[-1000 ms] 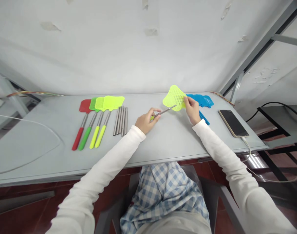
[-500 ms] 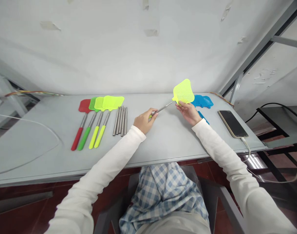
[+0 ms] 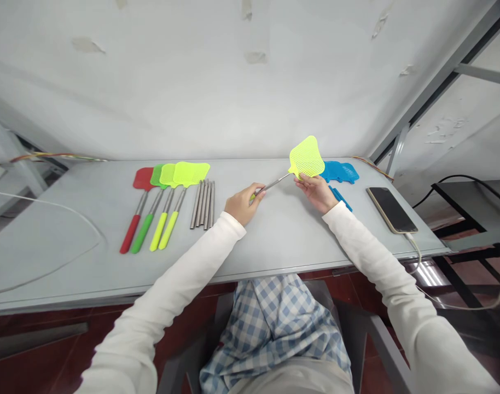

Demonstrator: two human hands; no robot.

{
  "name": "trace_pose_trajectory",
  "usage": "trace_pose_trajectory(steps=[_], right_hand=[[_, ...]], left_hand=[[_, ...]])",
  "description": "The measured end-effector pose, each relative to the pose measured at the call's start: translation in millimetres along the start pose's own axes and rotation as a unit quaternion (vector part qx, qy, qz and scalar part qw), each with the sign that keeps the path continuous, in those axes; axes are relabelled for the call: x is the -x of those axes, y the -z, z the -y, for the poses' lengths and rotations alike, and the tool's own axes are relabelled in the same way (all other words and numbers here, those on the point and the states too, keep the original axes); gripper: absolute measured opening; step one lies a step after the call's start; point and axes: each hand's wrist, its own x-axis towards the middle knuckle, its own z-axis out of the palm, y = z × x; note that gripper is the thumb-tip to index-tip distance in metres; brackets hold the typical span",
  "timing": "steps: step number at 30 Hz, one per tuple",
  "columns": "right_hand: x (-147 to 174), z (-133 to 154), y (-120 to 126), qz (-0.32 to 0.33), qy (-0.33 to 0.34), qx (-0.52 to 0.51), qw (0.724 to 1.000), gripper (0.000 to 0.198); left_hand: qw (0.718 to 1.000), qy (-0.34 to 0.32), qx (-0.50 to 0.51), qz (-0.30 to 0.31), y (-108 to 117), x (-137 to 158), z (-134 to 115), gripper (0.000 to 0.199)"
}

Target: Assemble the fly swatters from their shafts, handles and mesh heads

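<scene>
My left hand (image 3: 240, 204) is closed around the yellow-green handle end of a telescopic metal rod (image 3: 275, 183), which slants up to the right. Pinched by its lower edge in my right hand (image 3: 319, 193) is a perforated yellow-green fly swatter head (image 3: 306, 155). The rod's thin tip meets the neck of this head; how deep it sits inside I cannot tell. Just behind my right hand lie blue swatter heads (image 3: 341, 171) and blue handles (image 3: 341, 199), partly covered by it.
Left on the grey table (image 3: 270, 246) lie whole fly swatters, including a red one (image 3: 131, 232), a green one (image 3: 143, 232) and yellow-green ones (image 3: 168, 230). Several metal rods (image 3: 203, 205) lie beside them. A phone (image 3: 391, 209) with a cable is at the right; a white cable (image 3: 80, 216) curves at the left.
The yellow-green head has shifted slightly left and down, closing the small gap between its neck and the rod's tip. My left hand has stayed almost still.
</scene>
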Motion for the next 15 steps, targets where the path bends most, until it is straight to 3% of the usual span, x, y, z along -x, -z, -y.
trace_pose_trajectory(steps=[15], right_hand=[[0.1, -2.4, -0.4, 0.013, 0.008, 0.01, 1.0, 0.033]], left_hand=[[0.999, -0.002, -0.037, -0.002, 1.4, -1.3, 1.7, 0.037]])
